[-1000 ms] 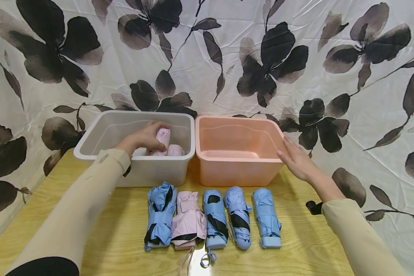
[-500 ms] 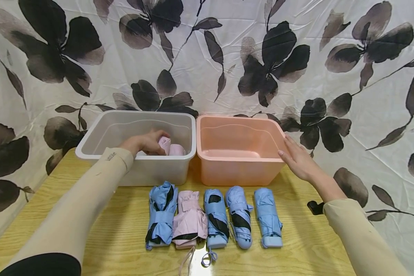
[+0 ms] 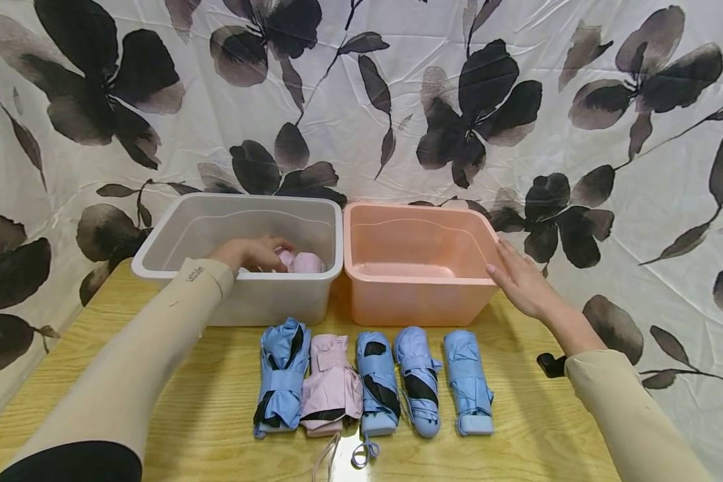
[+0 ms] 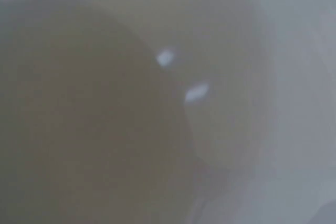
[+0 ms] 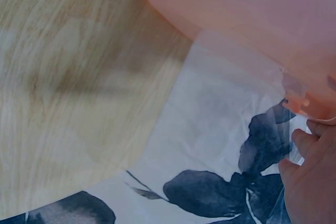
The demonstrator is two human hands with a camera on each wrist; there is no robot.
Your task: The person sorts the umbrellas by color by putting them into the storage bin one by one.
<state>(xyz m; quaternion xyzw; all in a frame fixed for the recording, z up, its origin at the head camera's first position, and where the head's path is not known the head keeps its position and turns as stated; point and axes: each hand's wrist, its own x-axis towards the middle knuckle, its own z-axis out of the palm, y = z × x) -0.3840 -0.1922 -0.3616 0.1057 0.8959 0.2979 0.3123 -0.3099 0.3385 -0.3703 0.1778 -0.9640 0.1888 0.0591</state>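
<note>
Inside the grey bin (image 3: 271, 298), my left hand (image 3: 250, 254) holds a pink folded umbrella (image 3: 286, 258), low down and mostly hidden behind the fingers and the front rim. Another pink folded umbrella (image 3: 307, 263) lies to its right in the same bin. The left wrist view is a blur of pale bin wall (image 4: 226, 51). My right hand (image 3: 521, 278) rests with straight fingers against the right rim of the peach bin (image 3: 418, 301). In the right wrist view its fingers (image 5: 302, 142) meet that rim.
In front of the bins several folded umbrellas lie in a row: a blue one (image 3: 284, 381), a pink one (image 3: 331, 385) and more blue ones, such as the rightmost (image 3: 468, 381). The wooden table (image 3: 205, 415) ends at a floral cloth (image 3: 391, 100) behind.
My left hand has lowered the pink umbrella deeper into the grey bin, so less of it shows. My right hand has stayed at the peach bin's rim.
</note>
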